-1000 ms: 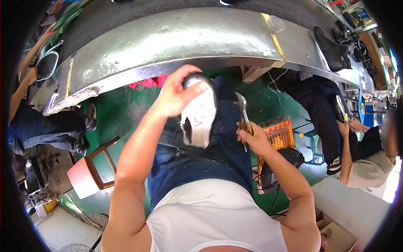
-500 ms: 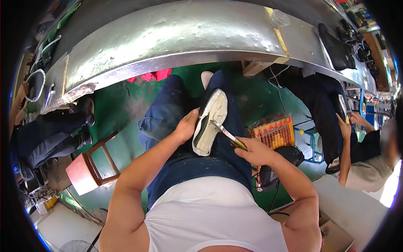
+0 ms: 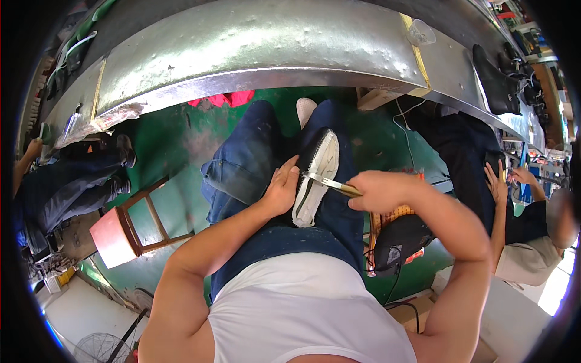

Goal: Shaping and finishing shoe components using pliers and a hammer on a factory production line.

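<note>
A dark shoe (image 3: 327, 162) rests sole up across my thighs, its pale underside showing and a ridged edge running along its left side. My left hand (image 3: 282, 192) steadies it from the left, fingers laid along the shoe's side and partly hidden. In my right hand (image 3: 380, 189) is a pair of pliers (image 3: 331, 184) with a bright metal head and yellowish-brown handles. Lying almost level, the pliers point left, and their tip meets the shoe's left edge near mid-length. Whether the jaws grip the edge is too small to tell.
A metal-covered bench (image 3: 254, 51) spans the front, with a clear cup (image 3: 420, 32) and a black boot (image 3: 495, 81) on it. Left stands a stool (image 3: 115, 237); at right lie a black bag (image 3: 402, 239) and a cable. People sit on both sides, one person's hand (image 3: 497, 183) at right.
My right forearm has swung up and outward, bringing the pliers from slanted to nearly level. The shoe sits slightly further right, and my left fingers lie flatter along it.
</note>
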`<state>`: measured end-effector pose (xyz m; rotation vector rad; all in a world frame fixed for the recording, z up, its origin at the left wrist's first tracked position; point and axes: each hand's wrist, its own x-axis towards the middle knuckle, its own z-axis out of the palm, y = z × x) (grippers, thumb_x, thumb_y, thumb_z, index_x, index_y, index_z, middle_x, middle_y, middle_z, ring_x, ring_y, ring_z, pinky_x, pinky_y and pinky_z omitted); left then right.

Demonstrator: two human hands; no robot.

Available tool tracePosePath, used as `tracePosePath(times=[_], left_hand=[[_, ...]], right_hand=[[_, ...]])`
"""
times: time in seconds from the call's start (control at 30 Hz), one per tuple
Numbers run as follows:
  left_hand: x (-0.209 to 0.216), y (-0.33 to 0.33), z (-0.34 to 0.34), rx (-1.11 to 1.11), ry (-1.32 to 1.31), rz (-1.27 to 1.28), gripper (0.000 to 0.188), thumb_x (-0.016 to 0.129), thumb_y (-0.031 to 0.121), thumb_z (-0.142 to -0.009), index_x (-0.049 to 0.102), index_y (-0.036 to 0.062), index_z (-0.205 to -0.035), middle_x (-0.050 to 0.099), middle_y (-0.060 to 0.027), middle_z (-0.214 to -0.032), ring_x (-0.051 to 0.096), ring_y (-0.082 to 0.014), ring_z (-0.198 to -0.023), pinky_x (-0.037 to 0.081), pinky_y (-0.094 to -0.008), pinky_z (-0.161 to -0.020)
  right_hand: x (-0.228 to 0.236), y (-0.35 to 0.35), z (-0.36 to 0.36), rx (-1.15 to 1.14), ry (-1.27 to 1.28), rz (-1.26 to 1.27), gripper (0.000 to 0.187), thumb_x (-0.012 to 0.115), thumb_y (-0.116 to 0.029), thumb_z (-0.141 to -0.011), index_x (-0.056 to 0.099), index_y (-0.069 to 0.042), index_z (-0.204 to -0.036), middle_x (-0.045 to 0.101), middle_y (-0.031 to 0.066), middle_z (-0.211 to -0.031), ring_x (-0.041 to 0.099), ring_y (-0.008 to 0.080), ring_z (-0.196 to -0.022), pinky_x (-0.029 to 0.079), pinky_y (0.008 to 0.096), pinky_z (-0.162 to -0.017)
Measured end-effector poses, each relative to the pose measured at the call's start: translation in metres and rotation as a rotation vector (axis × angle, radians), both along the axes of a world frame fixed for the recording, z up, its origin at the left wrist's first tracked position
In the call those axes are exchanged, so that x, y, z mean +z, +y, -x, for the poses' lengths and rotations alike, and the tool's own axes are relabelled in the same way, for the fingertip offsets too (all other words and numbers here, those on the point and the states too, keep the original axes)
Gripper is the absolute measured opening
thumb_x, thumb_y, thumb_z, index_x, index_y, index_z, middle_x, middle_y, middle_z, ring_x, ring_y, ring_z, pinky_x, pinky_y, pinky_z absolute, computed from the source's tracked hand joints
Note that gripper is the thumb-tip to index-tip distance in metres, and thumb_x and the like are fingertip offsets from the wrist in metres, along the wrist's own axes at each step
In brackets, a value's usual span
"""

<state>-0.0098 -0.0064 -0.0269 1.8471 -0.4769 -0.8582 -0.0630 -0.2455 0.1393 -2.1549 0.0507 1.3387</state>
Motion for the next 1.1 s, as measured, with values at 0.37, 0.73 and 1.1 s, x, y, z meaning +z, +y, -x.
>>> tracePosePath(times=[0.37,0.73,1.1], left_hand=[[-0.01,0.018,-0.014,-0.18,0.094,0.237,0.066,0.032,0.042,-0.106,0.022,-0.0024,-0.153,0.033,-0.0258,-0.152,0.027,-0.036,-0.145,0.021,-0.042,-0.119],[0.0,0.013,-0.029,-0.231,0.261,0.277,0.101,0.077,0.034,-0.083,0.015,0.0029,-0.157,0.033,-0.0228,-0.151,0.03,-0.0345,-0.142,0.024,-0.0433,-0.118],[0.024,-0.01,-0.032,-0.27,0.046,0.033,0.102,0.078,0.028,-0.083,0.014,0.0061,-0.158,0.036,-0.0198,-0.151,0.032,-0.0314,-0.14,0.023,-0.0416,-0.117]], right_hand=[[-0.015,-0.014,-0.013,0.206,-0.196,0.076,0.028,0.067,-0.025,-0.09,0.064,0.001,-0.1,0.068,0.022,-0.087,0.067,0.0413,-0.081,0.054,0.0477,-0.072],[-0.108,-0.025,0.047,-0.068,-0.737,-0.102,0.029,0.073,-0.021,-0.078,0.064,-0.006,-0.102,0.07,0.0121,-0.09,0.068,0.0333,-0.086,0.052,0.0442,-0.079],[-0.057,-0.01,0.068,-0.128,-0.899,0.216,0.059,0.07,-0.013,-0.085,0.049,0.001,-0.138,0.06,0.0238,-0.115,0.058,0.0377,-0.113,0.047,0.0423,-0.101]])
